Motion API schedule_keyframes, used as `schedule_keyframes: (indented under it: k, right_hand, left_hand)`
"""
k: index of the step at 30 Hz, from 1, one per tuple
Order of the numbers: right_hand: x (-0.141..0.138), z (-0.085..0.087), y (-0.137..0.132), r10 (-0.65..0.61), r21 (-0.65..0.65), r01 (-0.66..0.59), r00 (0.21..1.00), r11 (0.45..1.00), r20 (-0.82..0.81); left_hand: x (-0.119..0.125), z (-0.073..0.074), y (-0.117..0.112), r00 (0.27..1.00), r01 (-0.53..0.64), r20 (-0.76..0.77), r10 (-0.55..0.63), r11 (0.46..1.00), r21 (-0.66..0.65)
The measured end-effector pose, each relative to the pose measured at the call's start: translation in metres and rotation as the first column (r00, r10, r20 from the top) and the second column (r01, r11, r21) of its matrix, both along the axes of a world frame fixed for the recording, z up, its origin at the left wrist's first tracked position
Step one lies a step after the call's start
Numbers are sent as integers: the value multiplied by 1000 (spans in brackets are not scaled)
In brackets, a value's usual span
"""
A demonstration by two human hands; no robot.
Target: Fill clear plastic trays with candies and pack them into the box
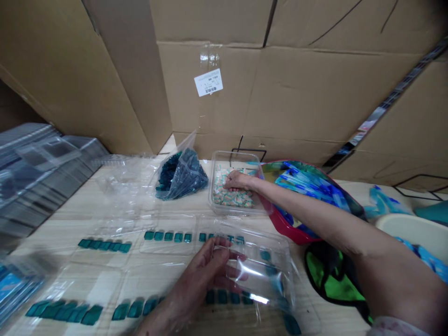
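Cardboard wall (308, 102): behind the back edge of the wooden table (191, 208).
Left hand (206, 265): holds a clear tray (264, 282), well forward of that edge.
Right hand (238, 180): fingers bunched among small pieces (224, 195) in a plastic tub (238, 211) near the back edge; cannot tell whether they pinch any.
Teal tiles (168, 236): 1 row of 5 before the plastic bag (185, 175).

The right arm (322, 218) extends past the left hand (210, 265), whose fingers are slightly bent; the right hand (238, 180) lies beyond, fingers bunched.
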State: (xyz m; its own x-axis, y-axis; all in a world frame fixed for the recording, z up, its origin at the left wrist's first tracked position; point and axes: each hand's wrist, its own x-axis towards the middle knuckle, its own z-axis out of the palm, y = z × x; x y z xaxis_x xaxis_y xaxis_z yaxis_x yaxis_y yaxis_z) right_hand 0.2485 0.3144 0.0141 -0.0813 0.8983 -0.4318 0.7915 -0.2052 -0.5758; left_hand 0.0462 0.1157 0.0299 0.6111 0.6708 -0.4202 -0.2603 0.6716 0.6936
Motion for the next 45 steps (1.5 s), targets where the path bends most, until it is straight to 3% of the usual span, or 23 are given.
schedule_keyframes:
  k: [7,11,17,23,28,33,39,45]
  right_hand:
    - [5,-4,4,98,65,-101,994,993,45]
    - [5,-4,7,190,190,-208,976,959,111]
    - [3,-14,13,264,238,-311,942,920,209]
    - [14,-16,23,299,233,-292,954,927,8]
    - [13,-10,38,455,103,-444,878,890,-146]
    - [0,-12,44,524,130,-518,851,845,-14]
    - [1,-6,41,642,155,-646,763,748,83]
    - [-6,3,28,599,173,-630,776,757,199]
  left_hand:
    - [-2,-2,1,1000,0,-7,0,1000,10]
    - [-3,-6,1,1000,11,18,-11,1000,12]
    - [-3,-5,1,1000,0,25,0,1000,7]
    - [-4,-5,1,999,3,33,-3,1000,15]
    - [-3,-8,1,999,6,37,-7,1000,24]
    - [-2,-6,0,1000,-25,19,24,1000,18]
    - [-3,-5,0,1000,-18,14,18,1000,13]
    - [-2,-5,1,1000,1,9,-1,1000,19]
